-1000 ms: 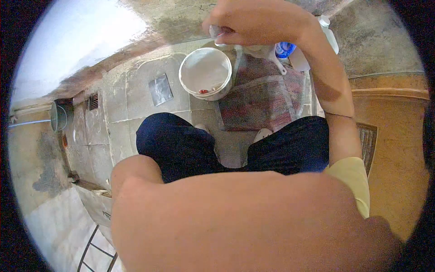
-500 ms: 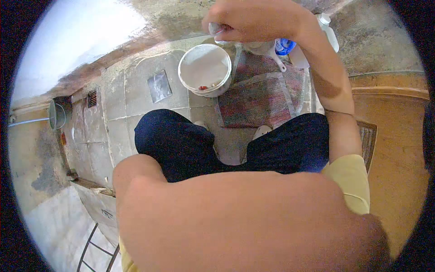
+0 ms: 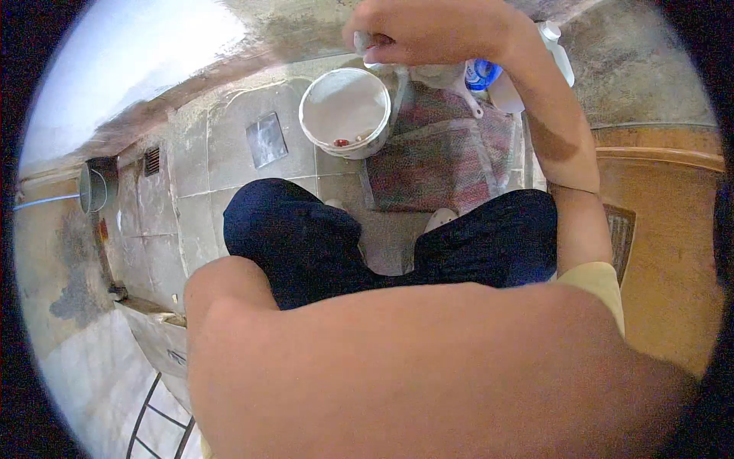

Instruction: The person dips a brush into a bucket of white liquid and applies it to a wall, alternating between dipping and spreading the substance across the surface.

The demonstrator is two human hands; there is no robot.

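My right hand (image 3: 432, 32) is raised at the top of the view, its fingers closed around a small whitish thing (image 3: 362, 43) that I cannot make out. Below it and slightly left stands a white bucket (image 3: 307, 136) with a few small reddish bits near its rim. Close to the camera, my bent left arm (image 3: 413, 359) crosses the whole lower part of the view, its elbow at the left. My left hand lies out of view.
Behind my right forearm are a blue-labelled container (image 3: 480, 74), a white jug (image 3: 562, 61) and a white handle (image 3: 472, 103). A reddish mat (image 3: 436, 164) lies before my feet. Left are a grey square (image 3: 266, 140), a floor drain (image 3: 152, 161) and a dark bucket (image 3: 93, 187).
The view has shifted slightly, moving the floor things a little up and left. My left forearm has dropped slightly at the right. My right hand keeps its closed grip.
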